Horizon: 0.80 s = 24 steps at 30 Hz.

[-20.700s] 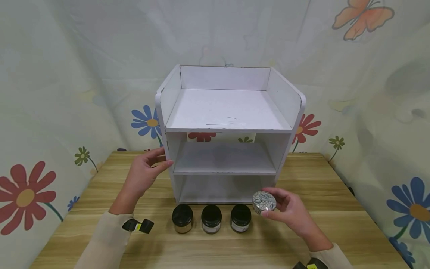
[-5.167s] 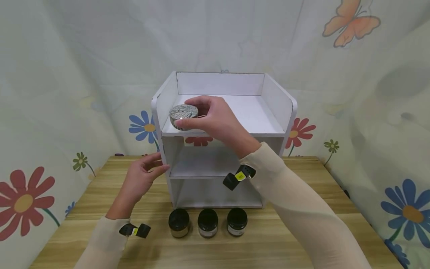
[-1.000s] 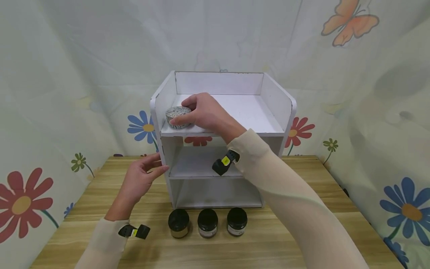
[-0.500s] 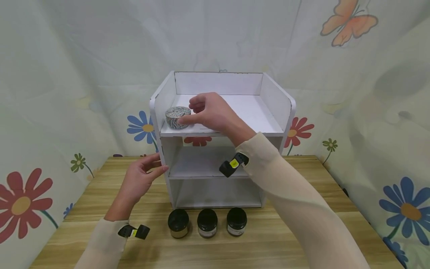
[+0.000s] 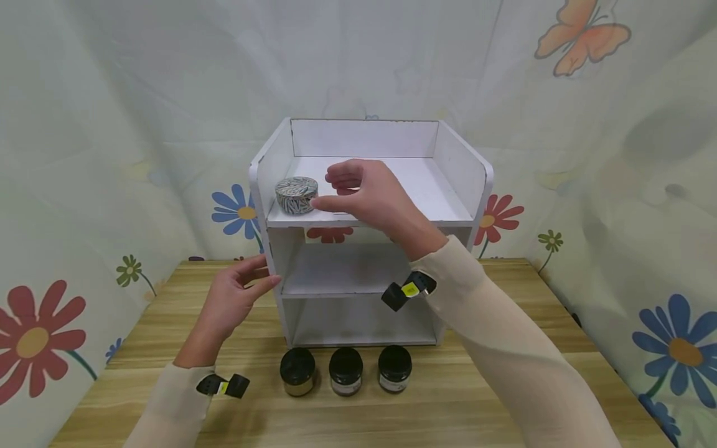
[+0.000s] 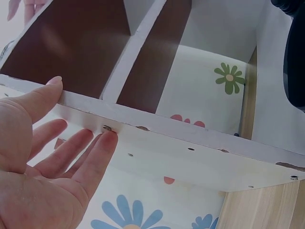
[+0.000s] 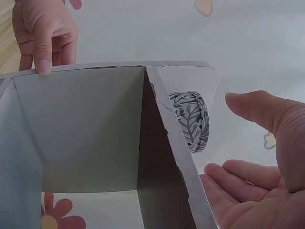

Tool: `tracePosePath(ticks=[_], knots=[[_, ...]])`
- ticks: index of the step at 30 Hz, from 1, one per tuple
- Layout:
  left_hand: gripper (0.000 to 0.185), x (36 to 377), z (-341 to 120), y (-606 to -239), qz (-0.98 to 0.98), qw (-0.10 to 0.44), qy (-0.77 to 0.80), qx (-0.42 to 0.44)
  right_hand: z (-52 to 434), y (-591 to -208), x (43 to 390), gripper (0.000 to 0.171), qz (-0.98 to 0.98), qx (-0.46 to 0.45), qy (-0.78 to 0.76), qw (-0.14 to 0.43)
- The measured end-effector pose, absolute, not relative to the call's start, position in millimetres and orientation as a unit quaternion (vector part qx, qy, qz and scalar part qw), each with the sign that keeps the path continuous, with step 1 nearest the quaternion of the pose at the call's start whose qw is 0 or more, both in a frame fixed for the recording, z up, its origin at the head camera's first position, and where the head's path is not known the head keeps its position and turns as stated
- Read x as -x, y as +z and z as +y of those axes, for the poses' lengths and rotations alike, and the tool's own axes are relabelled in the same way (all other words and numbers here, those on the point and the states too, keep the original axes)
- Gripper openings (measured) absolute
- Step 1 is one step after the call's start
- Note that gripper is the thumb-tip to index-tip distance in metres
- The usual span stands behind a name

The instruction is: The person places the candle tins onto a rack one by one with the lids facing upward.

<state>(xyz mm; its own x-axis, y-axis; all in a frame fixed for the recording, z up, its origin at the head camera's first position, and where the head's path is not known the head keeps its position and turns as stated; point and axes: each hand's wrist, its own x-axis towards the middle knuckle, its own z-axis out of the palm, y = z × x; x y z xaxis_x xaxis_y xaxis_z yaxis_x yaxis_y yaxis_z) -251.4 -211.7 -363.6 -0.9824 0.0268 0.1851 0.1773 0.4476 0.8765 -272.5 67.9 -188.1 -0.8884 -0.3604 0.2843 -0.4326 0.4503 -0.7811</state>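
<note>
A round tin (image 5: 296, 195) with a leaf pattern stands at the front left corner of the white shelf unit's (image 5: 465, 180) top tier; the right wrist view shows the tin (image 7: 193, 121) too. My right hand (image 5: 358, 190) hovers just right of it, fingers relaxed and apart from the tin, holding nothing. The same hand (image 7: 259, 157) appears open in its wrist view. My left hand (image 5: 235, 298) rests flat against the unit's left side wall, with straight fingers (image 6: 71, 152) on the panel edge.
Three dark-lidded jars (image 5: 345, 370) stand in a row on the wooden table (image 5: 504, 348) in front of the unit. The two lower tiers hold nothing. A flower-print cloth (image 5: 84, 155) hangs behind and beside the table.
My right hand let go of the tin on the top tier and drew back a little to the right. The left hand stayed on the side wall.
</note>
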Motion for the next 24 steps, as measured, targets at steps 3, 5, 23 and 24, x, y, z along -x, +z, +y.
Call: tracePosePath(ticks=[3, 5, 23, 24], knots=[[0.066, 252, -212, -363, -0.847, 0.072, -0.523, 0.061, 73, -191, 269, 0.056, -0.844, -0.229, 0.483, 0.047], [0.066, 252, -211, -363, -0.847, 0.072, -0.522, 0.062, 76, -194, 267, 0.053, -0.839, -0.23, 0.489, 0.057], [0.066, 251, -212, -363, -0.852, 0.073, -0.515, 0.06, 100, -213, 241, 0.047, -0.76, -0.261, 0.591, 0.069], [0.066, 251, -212, -363, -0.852, 0.073, -0.515, 0.06, 101, -214, 240, 0.047, -0.757, -0.263, 0.595, 0.068]])
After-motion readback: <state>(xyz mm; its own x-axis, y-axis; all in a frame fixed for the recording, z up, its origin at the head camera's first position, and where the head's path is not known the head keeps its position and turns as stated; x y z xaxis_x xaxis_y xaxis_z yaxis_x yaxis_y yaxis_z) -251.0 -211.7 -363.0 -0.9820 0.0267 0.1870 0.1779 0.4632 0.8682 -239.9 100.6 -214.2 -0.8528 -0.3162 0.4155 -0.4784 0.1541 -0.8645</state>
